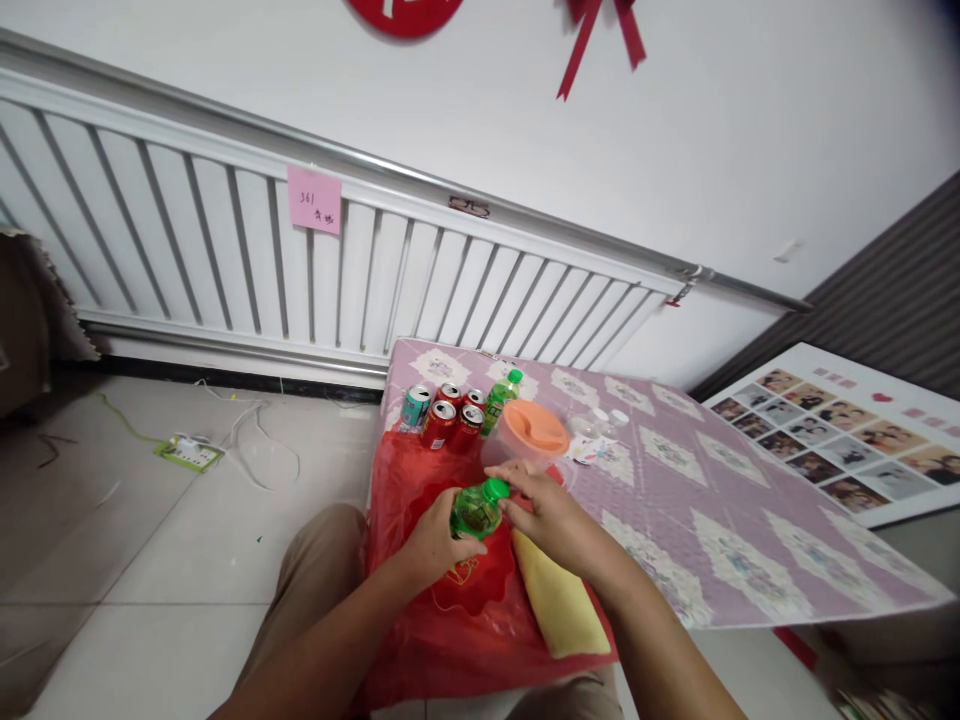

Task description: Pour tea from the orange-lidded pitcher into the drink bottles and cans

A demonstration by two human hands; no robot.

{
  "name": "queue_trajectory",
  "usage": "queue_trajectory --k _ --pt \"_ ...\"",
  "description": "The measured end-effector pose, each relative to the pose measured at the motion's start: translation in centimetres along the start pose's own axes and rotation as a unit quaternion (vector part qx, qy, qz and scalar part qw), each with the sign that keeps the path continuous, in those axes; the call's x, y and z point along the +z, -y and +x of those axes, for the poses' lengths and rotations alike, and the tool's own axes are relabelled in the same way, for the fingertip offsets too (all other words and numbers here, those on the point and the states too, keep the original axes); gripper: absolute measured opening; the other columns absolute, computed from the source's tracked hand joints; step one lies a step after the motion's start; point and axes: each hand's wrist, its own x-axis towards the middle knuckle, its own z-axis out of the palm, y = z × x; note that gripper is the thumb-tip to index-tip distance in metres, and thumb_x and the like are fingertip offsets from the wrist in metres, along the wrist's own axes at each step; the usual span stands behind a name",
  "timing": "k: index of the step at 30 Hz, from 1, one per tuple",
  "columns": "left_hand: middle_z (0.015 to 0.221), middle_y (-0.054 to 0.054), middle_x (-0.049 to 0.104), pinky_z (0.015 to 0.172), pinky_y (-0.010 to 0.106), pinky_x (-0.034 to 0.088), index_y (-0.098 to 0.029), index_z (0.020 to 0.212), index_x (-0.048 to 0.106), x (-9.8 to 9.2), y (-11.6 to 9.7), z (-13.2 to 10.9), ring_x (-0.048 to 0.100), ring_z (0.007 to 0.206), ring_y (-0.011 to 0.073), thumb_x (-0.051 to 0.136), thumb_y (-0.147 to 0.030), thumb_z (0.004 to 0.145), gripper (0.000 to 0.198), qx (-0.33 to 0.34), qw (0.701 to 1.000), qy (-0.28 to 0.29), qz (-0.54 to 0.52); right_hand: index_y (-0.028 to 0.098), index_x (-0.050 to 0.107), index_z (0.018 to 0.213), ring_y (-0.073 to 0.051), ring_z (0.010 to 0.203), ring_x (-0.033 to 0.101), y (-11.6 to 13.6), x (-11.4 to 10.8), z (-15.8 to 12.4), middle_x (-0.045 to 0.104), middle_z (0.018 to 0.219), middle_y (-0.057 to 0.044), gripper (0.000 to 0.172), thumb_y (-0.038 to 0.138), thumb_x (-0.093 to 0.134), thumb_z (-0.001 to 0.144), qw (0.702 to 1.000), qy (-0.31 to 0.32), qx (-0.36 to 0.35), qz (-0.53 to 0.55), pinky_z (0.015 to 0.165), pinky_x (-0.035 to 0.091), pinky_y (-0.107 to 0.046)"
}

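In the head view, my left hand (437, 540) is wrapped round the body of a small green drink bottle (474, 513), which tilts over the red plastic sheet. My right hand (540, 508) has its thumb and fingers curled about the bottle's green cap (495, 490). A folded yellow cloth (561, 597) lies under my right forearm. Beyond my hands stand several red cans (439, 425), a teal can (415, 408) and a second green bottle (504, 395). An orange-lidded tub (534, 430) is just behind my right hand.
A purple floral cloth (675, 440) covers the table, with a red plastic sheet (420, 650) over its near left part. Clear jars (600, 424) stand right of the tub. A white radiator (360, 270) runs behind; a photo board (847, 430) leans at right. A power strip (187, 452) lies on the floor.
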Motion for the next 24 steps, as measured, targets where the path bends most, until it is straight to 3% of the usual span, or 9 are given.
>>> queue_trajectory --k 7,13,24 --pt "0.103 0.005 0.064 0.080 0.030 0.044 -0.015 0.112 0.055 -0.2 -0.2 -0.2 0.058 0.088 0.0182 0.080 -0.011 0.060 0.058 -0.008 1.000 0.006 0.014 0.020 0.069 0.114 -0.023 0.098 0.062 0.2 -0.2 0.5 0.066 0.104 -0.010 0.038 0.006 0.058 0.080 0.998 0.025 -0.008 -0.050 0.087 0.050 -0.037" --pt "0.104 0.004 0.063 0.082 0.030 0.043 -0.016 0.113 0.054 -0.2 0.0 -0.1 0.058 0.090 0.0189 0.079 -0.011 0.060 0.059 -0.006 1.000 0.008 0.007 0.016 0.070 0.104 -0.023 0.089 0.063 1.2 -0.5 0.9 0.067 0.096 -0.009 0.024 0.011 0.067 0.081 0.995 0.036 0.035 -0.089 0.082 0.048 -0.036" --pt "0.103 0.004 0.064 0.080 0.029 0.044 -0.016 0.113 0.057 -0.1 0.4 0.1 0.057 0.089 0.0182 0.079 -0.009 0.058 0.060 0.007 1.000 -0.002 -0.008 0.018 0.063 0.090 -0.023 0.086 0.063 1.4 1.7 0.4 0.067 0.091 -0.007 0.011 0.026 0.063 0.082 0.985 -0.054 0.140 -0.089 0.077 0.045 -0.034"
